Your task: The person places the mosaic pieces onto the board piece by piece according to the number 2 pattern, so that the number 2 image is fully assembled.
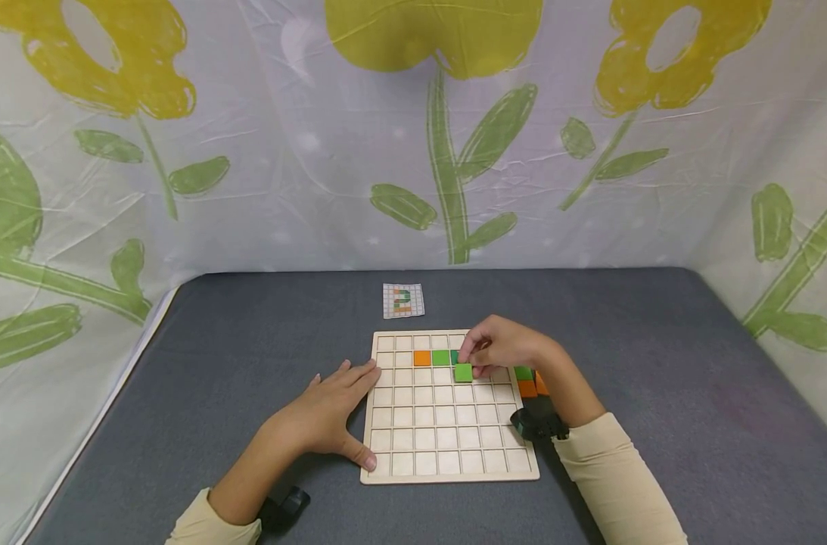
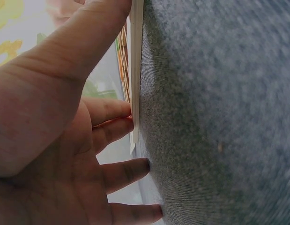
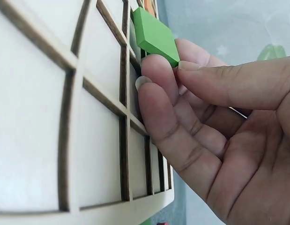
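Observation:
A pale wooden grid board (image 1: 423, 439) lies on the table. My left hand (image 1: 324, 416) is spread along its left side, thumb at the near corner and fingers farther up the edge. In the left wrist view, fingertips of this hand (image 2: 55, 145) touch the board's edge (image 2: 136, 70). Between thumb and finger, my right hand (image 1: 505, 344) pinches a light green square tile (image 1: 463, 372), tilted over the upper grid in the right wrist view (image 3: 156, 37). An orange tile (image 1: 422, 358), a green tile (image 1: 440, 358) and a partly hidden dark green tile (image 1: 455, 356) sit in the second row.
Beyond the board lies a small card (image 1: 403, 300) printed with a coloured grid pattern. More green (image 1: 524, 373) and orange tiles (image 1: 527, 389) lie at the board's right edge, partly covered by my right forearm. A flowered cloth (image 1: 304, 151) hangs behind the grey table (image 1: 624, 325).

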`<state>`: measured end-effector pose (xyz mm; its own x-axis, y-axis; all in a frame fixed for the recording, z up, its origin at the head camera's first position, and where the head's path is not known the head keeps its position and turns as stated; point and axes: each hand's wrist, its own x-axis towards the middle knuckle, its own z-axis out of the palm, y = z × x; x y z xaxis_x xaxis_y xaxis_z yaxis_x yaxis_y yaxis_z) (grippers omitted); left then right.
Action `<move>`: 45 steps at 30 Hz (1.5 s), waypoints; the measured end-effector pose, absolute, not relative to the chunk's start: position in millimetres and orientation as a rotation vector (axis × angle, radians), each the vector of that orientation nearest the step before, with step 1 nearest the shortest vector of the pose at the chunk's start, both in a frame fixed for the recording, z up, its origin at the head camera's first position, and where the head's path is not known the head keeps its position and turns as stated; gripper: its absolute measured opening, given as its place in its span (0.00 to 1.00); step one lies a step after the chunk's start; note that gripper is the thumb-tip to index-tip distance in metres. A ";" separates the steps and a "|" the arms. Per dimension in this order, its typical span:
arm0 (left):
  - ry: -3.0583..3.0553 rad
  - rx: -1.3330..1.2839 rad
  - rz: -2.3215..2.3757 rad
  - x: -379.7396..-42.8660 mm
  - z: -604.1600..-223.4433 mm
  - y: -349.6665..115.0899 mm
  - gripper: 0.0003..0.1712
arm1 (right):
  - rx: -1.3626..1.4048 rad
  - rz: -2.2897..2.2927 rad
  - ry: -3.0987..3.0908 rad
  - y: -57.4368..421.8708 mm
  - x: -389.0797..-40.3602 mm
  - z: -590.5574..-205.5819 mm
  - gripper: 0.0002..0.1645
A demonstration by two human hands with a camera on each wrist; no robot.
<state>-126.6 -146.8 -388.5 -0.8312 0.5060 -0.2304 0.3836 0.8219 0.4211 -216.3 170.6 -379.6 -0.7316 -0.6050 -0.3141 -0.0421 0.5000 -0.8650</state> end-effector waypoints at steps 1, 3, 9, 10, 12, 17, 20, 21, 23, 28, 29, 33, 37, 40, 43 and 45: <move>2.672 0.675 0.517 -126.5 -388.4 -146.7 0.77 | -0.529 -1.215 2.142 169.9 -215.8 -379.5 0.09; 2.671 0.677 0.518 -126.4 -388.1 -146.7 0.77 | -0.527 -1.217 2.146 168.5 -215.3 -379.3 0.09; 2.673 0.677 0.523 -126.5 -387.7 -146.6 0.77 | -0.533 -1.181 2.194 166.1 -214.6 -379.1 0.09; 2.673 0.677 0.523 -126.6 -387.7 -146.6 0.77 | -0.538 -1.174 2.204 166.0 -214.6 -379.3 0.09; 2.672 0.678 0.523 -126.7 -387.7 -146.6 0.77 | -0.545 -1.162 2.220 165.8 -214.5 -379.6 0.09; 2.671 0.678 0.519 -127.1 -388.3 -146.4 0.77 | -0.544 -1.139 2.255 165.3 -214.6 -380.5 0.09; 2.672 0.676 0.516 -127.1 -388.4 -146.2 0.77 | -0.545 -1.140 2.252 165.0 -214.4 -379.4 0.08; 2.672 0.674 0.517 -127.0 -388.4 -146.0 0.77 | -0.549 -1.142 2.252 165.3 -214.4 -378.6 0.07; 2.672 0.669 0.520 -126.8 -388.0 -145.8 0.77 | -0.565 -1.131 2.268 167.4 -214.1 -375.7 0.07; 2.666 0.664 0.527 -126.3 -386.2 -145.6 0.76 | -0.581 -1.046 2.408 185.5 -215.5 -365.6 0.07; 2.665 0.663 0.527 -126.2 -385.9 -145.5 0.76 | -0.571 -1.019 2.447 190.9 -216.2 -363.4 0.08; 2.661 0.660 0.526 -126.0 -385.2 -145.1 0.76 | -0.475 -0.897 2.600 213.9 -218.4 -356.0 0.10; 2.659 0.654 0.526 -126.0 -385.6 -145.3 0.76 | -0.394 -0.792 2.693 232.7 -219.7 -353.0 0.13; 2.659 0.653 0.522 -126.4 -386.3 -145.7 0.76 | -0.374 -0.723 2.686 244.4 -218.8 -350.9 0.12; 2.659 0.656 0.521 -126.6 -386.9 -146.0 0.77 | -0.320 -0.679 2.600 255.4 -215.6 -349.1 0.11; 2.659 0.656 0.524 -126.6 -387.0 -146.1 0.77 | -0.250 -0.656 2.524 261.0 -212.1 -348.0 0.12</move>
